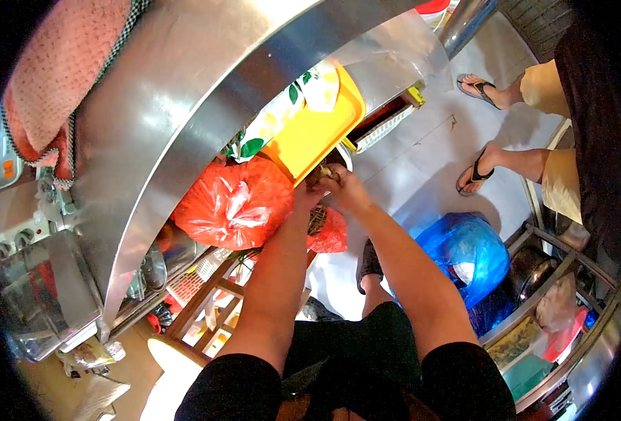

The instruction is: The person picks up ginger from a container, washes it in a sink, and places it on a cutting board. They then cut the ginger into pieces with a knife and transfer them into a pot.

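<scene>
My left hand (312,194) and my right hand (342,189) are close together beside the lower corner of a yellow tray (314,137). The fingers of my right hand are bent round a small brownish-yellow item (326,171), too small to name. My left hand's fingers are partly hidden at the tray's edge, and what they hold cannot be made out. A full red plastic bag (233,203) bulges to the left of my hands. Below them lies a smaller red bag (330,231) next to something brown and stringy.
A metal table (184,91) curves across the upper left. A blue plastic bag (464,256) lies on the floor to the right, near a metal rack (566,263). Another person's sandalled feet (480,172) are at the right. A wooden stool (194,326) stands lower left.
</scene>
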A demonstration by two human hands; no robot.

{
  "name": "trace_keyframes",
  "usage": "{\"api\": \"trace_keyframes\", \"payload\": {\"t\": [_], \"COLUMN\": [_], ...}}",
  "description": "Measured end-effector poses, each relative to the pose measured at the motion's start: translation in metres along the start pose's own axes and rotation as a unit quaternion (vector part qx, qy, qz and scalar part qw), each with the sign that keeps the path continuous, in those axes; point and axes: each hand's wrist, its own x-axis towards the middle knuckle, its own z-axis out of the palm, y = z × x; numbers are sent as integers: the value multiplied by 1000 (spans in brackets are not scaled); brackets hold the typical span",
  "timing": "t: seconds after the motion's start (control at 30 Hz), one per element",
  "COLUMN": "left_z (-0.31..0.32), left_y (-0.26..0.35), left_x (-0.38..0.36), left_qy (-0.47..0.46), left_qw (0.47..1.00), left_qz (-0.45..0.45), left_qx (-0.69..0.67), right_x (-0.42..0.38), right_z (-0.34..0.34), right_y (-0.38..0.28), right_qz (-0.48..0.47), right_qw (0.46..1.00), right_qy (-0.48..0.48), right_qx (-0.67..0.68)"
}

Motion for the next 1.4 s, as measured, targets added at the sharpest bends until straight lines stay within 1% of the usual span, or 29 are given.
{"api": "trace_keyframes", "payload": {"t": [0.03, 0.07, 0.13, 0.17, 0.2, 0.23, 0.27, 0.3, 0.33, 0.37, 0.43, 0.47, 0.53, 0.6, 0.67, 0.73, 0.8, 0.87, 0.9, 0.93, 1.0, 1.03, 1.07, 1.13, 1.2, 1.27, 1.3, 1.33, 1.4], "left_z": [3, 4, 15, 25, 35, 45, 53, 56, 57, 76, 140, 160, 199, 230, 246, 270, 293, 293, 296, 301, 312, 323, 327, 331, 338, 339, 333, 331, 326], "left_y": [0, 3, 6, -10, -14, -19, -24, -33, -45, -54, -70, -73, -79, -87, -89, -90, -94, -104, -111, -118, -134, -144, -156, -184, -218, -256, -281, -304, -353], "left_x": [0, -3, -11, -10, -19, -35, -52, -69, -88, -108, -153, -169, -201, -234, -265, -312, -369, -416, -439, -465, -512, -541, -559, -594, -631, -663, -672, -686, -716], "left_qy": [-7, -6, 26, 84, 83, 174, 261, 186, 108, 99, 48, 33, -44, -78, -205, -223, -263, -311, -344, -363, -388, -410, -430, -462, -488, -519, -560, -577, -609], "left_qw": [999, 999, 972, 992, 992, 981, 960, 968, 964, 963, 903, 902, 880, 871, 811, 772, 691, 682, 679, 670, 644, 613, 603, 569, 553, 553, 546, 534, 513], "left_qz": [-7, -7, -42, 96, 93, 78, 63, 52, 40, 36, 32, 26, 13, 24, 86, 69, 77, 97, 118, 116, 121, 142, 136, 113, 79, 14, -3, -17, -121], "left_qx": [-45, -44, -228, -16, -13, 30, 73, 158, 241, 247, 425, 431, 473, 485, 541, 591, 668, 655, 638, 637, 648, 660, 658, 671, 671, 651, 623, 618, 593], "right_x": [0, -3, -15, -21, -30, -42, -54, -66, -82, -98, -129, -145, -175, -210, -250, -296, -344, -399, -426, -455, -505, -533, -561, -620, -673, -722, -745, -770, -821], "right_z": [1, -1, -19, -24, -33, -45, -55, -64, -73, -80, -91, -96, -104, -107, -108, -107, -102, -93, -89, -84, -79, -80, -83, -88, -92, -93, -93, -93, -93], "right_y": [2, 5, -26, -19, -25, -36, -45, -49, -53, -59, -78, -89, -121, -143, -177, -209, -233, -263, -280, -296, -312, -328, -341, -361, -371, -362, -360, -360, -355], "right_qz": [-73, -72, 72, 81, 81, 150, 213, 207, 212, 215, 199, 190, 179, 120, 86, 12, -19, -81, -79, -75, -89, -90, -97, -69, -45, -36, -57, -57, -86], "right_qw": [996, 996, 989, 981, 981, 963, 927, 927, 909, 888, 879, 872, 874, 889, 881, 899, 900, 895, 888, 880, 884, 887, 877, 871, 847, 841, 824, 810, 778], "right_qy": [40, 40, 127, 174, 178, 182, 183, 187, 178, 170, 173, 165, 188, 167, 208, 237, 273, 281, 289, 298, 369, 419, 440, 486, 525, 515, 527, 548, 560], "right_qx": [-23, -21, -23, 6, 7, 128, 248, 250, 311, 370, 396, 421, 410, 409, 417, 368, 340, 337, 349, 362, 275, 170, 167, -37, -74, 160, 202, 199, 272]}}
